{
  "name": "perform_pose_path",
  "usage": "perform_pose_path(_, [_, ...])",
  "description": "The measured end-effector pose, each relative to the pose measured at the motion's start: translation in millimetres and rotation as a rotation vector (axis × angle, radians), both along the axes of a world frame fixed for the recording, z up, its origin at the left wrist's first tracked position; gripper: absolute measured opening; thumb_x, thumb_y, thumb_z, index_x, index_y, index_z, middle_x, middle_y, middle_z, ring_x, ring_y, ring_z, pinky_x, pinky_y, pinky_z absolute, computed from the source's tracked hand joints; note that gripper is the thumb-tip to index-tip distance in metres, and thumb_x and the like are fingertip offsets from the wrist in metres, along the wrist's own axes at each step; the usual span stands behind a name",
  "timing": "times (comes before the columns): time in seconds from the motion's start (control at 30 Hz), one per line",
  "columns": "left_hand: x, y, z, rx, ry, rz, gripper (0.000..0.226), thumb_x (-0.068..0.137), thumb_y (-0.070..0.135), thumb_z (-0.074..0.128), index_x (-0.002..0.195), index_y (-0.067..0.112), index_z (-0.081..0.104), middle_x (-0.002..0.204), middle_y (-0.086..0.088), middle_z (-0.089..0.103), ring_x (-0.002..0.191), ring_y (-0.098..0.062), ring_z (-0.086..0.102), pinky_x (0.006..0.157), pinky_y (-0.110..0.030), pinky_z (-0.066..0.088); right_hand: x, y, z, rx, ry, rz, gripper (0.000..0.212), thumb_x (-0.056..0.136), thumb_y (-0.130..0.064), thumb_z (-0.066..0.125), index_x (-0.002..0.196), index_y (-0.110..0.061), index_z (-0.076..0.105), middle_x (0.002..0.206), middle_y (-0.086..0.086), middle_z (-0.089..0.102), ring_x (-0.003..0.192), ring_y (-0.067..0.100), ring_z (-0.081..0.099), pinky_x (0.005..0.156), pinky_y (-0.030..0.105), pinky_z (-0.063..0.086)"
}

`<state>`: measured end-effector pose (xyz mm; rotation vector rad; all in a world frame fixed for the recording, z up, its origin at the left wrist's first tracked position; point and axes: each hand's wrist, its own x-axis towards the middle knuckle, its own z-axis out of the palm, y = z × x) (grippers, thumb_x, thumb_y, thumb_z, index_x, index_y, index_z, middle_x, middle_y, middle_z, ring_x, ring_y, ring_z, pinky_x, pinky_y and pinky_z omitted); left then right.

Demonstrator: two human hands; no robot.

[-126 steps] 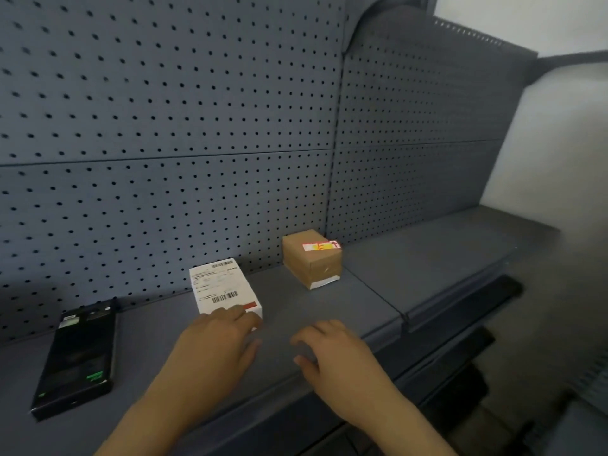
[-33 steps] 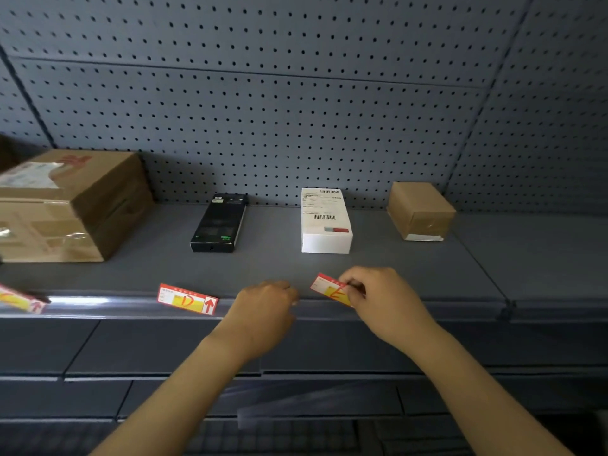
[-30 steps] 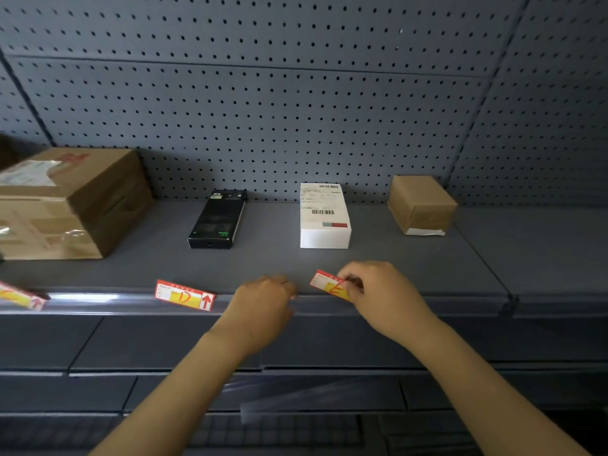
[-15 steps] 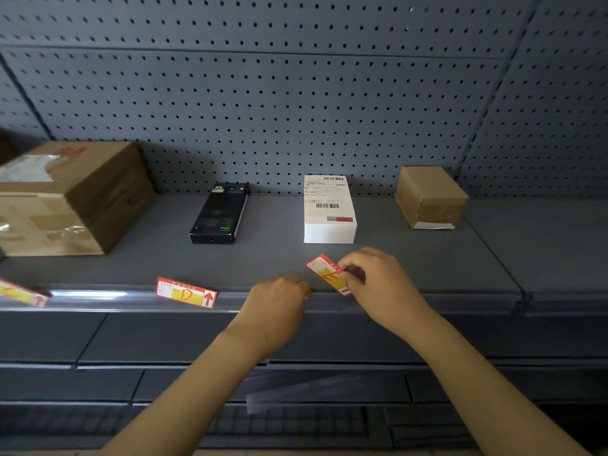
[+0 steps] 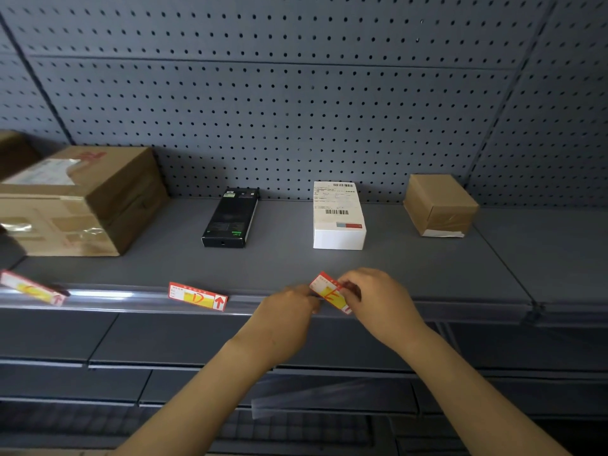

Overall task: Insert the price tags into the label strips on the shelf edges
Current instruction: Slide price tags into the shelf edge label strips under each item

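My right hand [image 5: 378, 301] pinches a red and yellow price tag marked "E" [image 5: 329, 291], tilted with its lower end at the clear label strip [image 5: 131, 299] on the shelf's front edge. My left hand [image 5: 284, 319] is curled at the strip just left of that tag, fingertips against the strip's lip; whether it grips the strip is hidden. A tag marked "D" with a white arrow [image 5: 197, 296] sits in the strip further left. Another tag [image 5: 31, 287] sits in the strip at the far left edge.
On the grey shelf [image 5: 427, 268] stand a large taped cardboard box [image 5: 82, 199], a black flat box [image 5: 230, 217], a white labelled box [image 5: 339, 217] and a small brown box [image 5: 439, 205]. Pegboard [image 5: 296, 110] backs the shelf. Lower shelves lie below.
My right hand has lowered the "E" tag closer to the strip's edge, and my left hand has moved right until it almost touches the tag. The view shifted slightly.
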<state>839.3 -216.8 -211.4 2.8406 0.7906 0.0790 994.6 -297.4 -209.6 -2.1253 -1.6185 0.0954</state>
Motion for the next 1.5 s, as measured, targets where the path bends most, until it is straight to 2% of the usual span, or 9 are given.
perform_pose_path(0.23, [0, -1, 0, 0.035, 0.014, 0.009, 0.044, 0.090, 0.008, 0.053, 0.132, 0.019, 0.049, 0.130, -0.006, 0.053, 0.115, -0.024, 0.053, 0.097, -0.036, 0.048, 1, -3, 5, -0.085, -0.055, 0.049, 0.021, 0.093, -0.029, 0.055, 0.109, -0.020, 0.063, 0.104, 0.002, 0.065, 0.091, 0.016, 0.057, 0.074, 0.035, 0.052])
perform_pose_path(0.43, [-6, -2, 10, 0.071, -0.011, 0.034, 0.037, 0.092, 0.014, 0.053, 0.129, 0.020, 0.052, 0.129, -0.004, 0.054, 0.114, -0.023, 0.054, 0.097, -0.034, 0.047, -1, -7, 20, -0.169, -0.067, 0.056, 0.041, 0.092, -0.029, 0.057, 0.131, -0.022, 0.046, 0.128, 0.002, 0.056, 0.113, 0.019, 0.053, 0.090, 0.034, 0.049])
perform_pose_path(0.7, [-45, 13, 32, 0.189, 0.040, 0.191, 0.028, 0.092, 0.021, 0.051, 0.119, 0.021, 0.056, 0.121, -0.002, 0.058, 0.109, -0.023, 0.057, 0.086, -0.035, 0.049, -30, 11, 47, -0.044, -0.193, 0.071, 0.032, 0.092, -0.026, 0.055, 0.123, -0.021, 0.054, 0.121, 0.001, 0.059, 0.110, 0.022, 0.050, 0.084, 0.036, 0.047])
perform_pose_path(0.97, [-144, 48, 53, 0.242, 0.053, 0.437, 0.029, 0.092, 0.023, 0.051, 0.120, 0.022, 0.056, 0.121, -0.002, 0.059, 0.110, -0.024, 0.057, 0.087, -0.034, 0.047, -116, 60, 56, -0.042, -0.207, 0.325, 0.031, 0.093, -0.030, 0.054, 0.123, -0.025, 0.055, 0.124, -0.005, 0.058, 0.115, 0.016, 0.049, 0.094, 0.031, 0.044])
perform_pose_path(1.07, [-194, 61, 62, 0.237, 0.060, 0.532, 0.029, 0.091, 0.021, 0.050, 0.119, 0.024, 0.055, 0.120, -0.002, 0.058, 0.111, -0.024, 0.057, 0.088, -0.035, 0.047, -155, 86, 60, -0.049, -0.210, 0.390, 0.028, 0.092, -0.033, 0.053, 0.119, -0.026, 0.056, 0.121, -0.006, 0.058, 0.114, 0.017, 0.048, 0.090, 0.033, 0.046])
perform_pose_path(1.17, [-244, 73, 71, 0.236, 0.068, 0.608, 0.031, 0.091, 0.022, 0.049, 0.121, 0.025, 0.054, 0.122, -0.001, 0.058, 0.113, -0.023, 0.056, 0.089, -0.036, 0.047, -201, 114, 66, -0.034, -0.205, 0.457, 0.027, 0.093, -0.035, 0.052, 0.119, -0.026, 0.055, 0.119, -0.007, 0.058, 0.111, 0.017, 0.048, 0.083, 0.030, 0.044])
perform_pose_path(1.3, [-312, 91, 81, 0.264, 0.061, 0.713, 0.032, 0.091, 0.020, 0.049, 0.121, 0.026, 0.055, 0.124, 0.001, 0.058, 0.112, -0.023, 0.057, 0.087, -0.033, 0.047, -264, 149, 74, 0.007, -0.191, 0.549, 0.027, 0.093, -0.036, 0.051, 0.119, -0.026, 0.055, 0.119, -0.007, 0.058, 0.111, 0.016, 0.049, 0.084, 0.031, 0.046])
perform_pose_path(1.5, [-382, 116, 81, 0.254, 0.070, 0.822, 0.028, 0.091, 0.018, 0.048, 0.117, 0.022, 0.056, 0.117, 0.000, 0.059, 0.107, -0.024, 0.059, 0.082, -0.035, 0.048, -336, 193, 73, -0.003, -0.158, 0.627, 0.018, 0.091, -0.035, 0.052, 0.104, -0.027, 0.061, 0.110, -0.005, 0.061, 0.098, 0.020, 0.057, 0.076, 0.033, 0.049])
